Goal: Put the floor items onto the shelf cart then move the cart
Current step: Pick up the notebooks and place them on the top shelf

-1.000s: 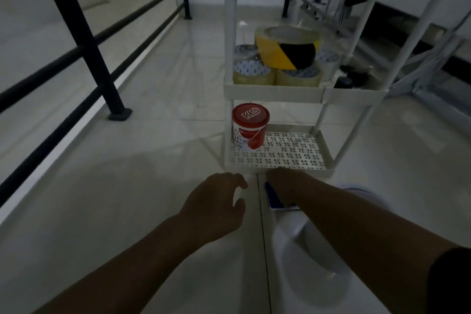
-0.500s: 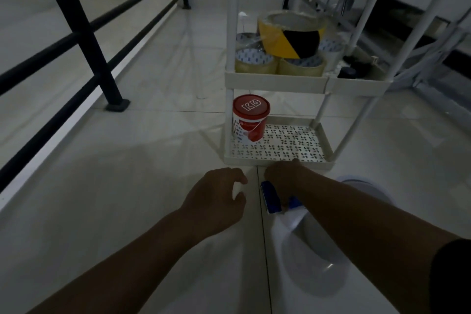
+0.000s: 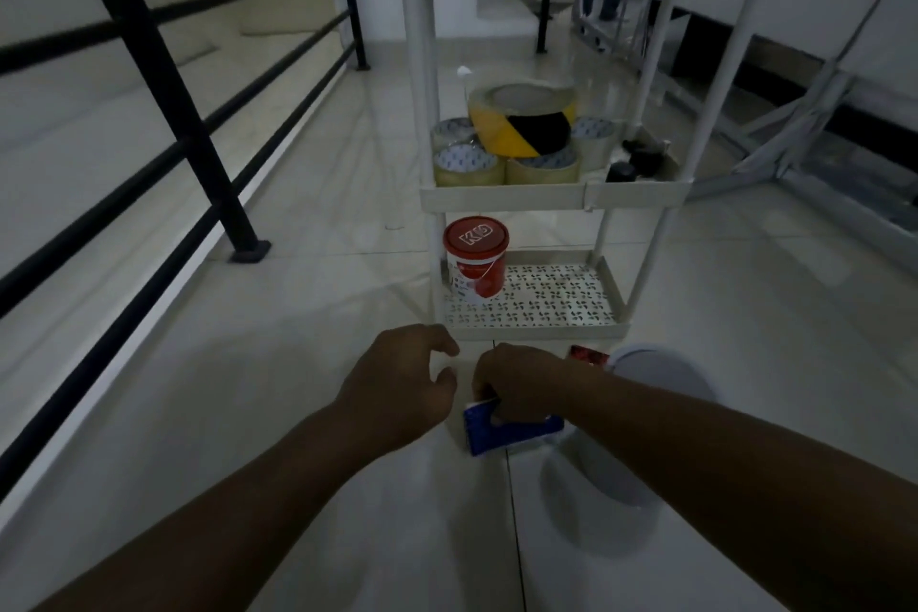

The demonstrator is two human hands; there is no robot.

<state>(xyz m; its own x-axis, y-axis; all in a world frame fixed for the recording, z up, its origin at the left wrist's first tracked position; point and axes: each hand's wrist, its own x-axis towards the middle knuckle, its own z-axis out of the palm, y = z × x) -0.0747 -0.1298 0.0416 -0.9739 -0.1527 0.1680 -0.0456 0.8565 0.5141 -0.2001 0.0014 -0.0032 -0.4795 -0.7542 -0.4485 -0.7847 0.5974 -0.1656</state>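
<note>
A white shelf cart (image 3: 501,198) stands ahead on the tiled floor. Its bottom tray (image 3: 556,303) holds a red-lidded tub (image 3: 476,258). The middle shelf carries several tape rolls (image 3: 462,164), with a yellow-black roll (image 3: 521,124) on top. My right hand (image 3: 516,380) is shut on a blue and white packet (image 3: 489,432), just in front of the cart's bottom tray. My left hand (image 3: 402,378) hovers beside it, fingers curled and holding nothing. A small red item (image 3: 588,355) and a white round object (image 3: 660,383) lie on the floor by my right forearm.
A black metal railing (image 3: 164,85) runs along the left side. Metal frame legs (image 3: 804,124) stand to the right beyond the cart. Small dark objects (image 3: 636,164) sit on the right half of the middle shelf.
My right hand has pulled back from the cart's bottom edge and now grips the blue packet, bringing more of it into view. The left hand stays alongside.
</note>
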